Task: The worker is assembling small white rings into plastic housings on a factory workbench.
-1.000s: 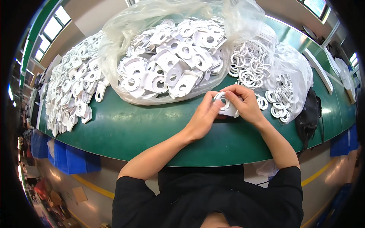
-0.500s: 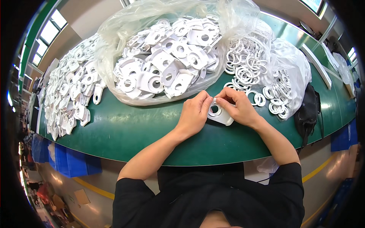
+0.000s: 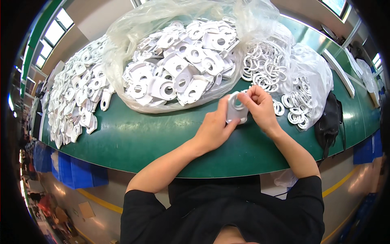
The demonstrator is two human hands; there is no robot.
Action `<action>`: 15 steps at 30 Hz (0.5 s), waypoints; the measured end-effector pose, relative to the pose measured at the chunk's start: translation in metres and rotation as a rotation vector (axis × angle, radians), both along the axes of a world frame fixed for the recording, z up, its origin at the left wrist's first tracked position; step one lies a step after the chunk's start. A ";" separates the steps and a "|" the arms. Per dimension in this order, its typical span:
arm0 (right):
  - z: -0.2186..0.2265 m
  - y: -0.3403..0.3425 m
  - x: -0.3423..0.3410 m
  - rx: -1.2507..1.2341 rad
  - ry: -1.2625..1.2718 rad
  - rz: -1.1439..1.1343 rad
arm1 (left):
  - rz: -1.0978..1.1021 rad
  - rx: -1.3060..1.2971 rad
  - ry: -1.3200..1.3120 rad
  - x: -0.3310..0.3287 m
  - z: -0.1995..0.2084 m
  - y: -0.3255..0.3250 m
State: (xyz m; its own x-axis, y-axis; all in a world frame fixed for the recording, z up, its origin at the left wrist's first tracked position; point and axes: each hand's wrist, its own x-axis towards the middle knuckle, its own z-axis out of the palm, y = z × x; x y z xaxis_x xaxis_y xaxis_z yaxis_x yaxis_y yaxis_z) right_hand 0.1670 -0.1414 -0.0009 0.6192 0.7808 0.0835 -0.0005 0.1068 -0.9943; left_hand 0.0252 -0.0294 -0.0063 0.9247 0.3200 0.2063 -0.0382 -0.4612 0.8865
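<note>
My left hand [image 3: 213, 129] grips a white plastic part [image 3: 235, 113] by its side, thumb along the lower edge. The part has a round hole at its upper end and a wider, flat lower end; it is tilted up above the table and slightly blurred. My right hand [image 3: 261, 107] is closed at the part's upper right, with the thumb against the rim of the hole and the other fingers curled. Whether a separate ring sits under those fingers is hidden. Just behind my right hand lie loose white rings [image 3: 278, 108].
A clear plastic bag [image 3: 115, 87] full of similar white parts stands open on the green table [image 3: 134, 134]. More such parts [image 3: 77, 97] are heaped at left. White rings [image 3: 264, 61] pile at right, some in another bag [image 3: 317, 67], beside a black pouch [image 3: 328, 120].
The white part has been raised and turned more upright. My left hand has shifted down to its side and lower edge, while my right hand has moved slightly up and right along its rim.
</note>
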 end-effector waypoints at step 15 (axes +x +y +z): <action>0.013 -0.006 0.005 -0.360 -0.342 0.310 | -0.376 -0.597 0.343 -0.018 0.028 0.072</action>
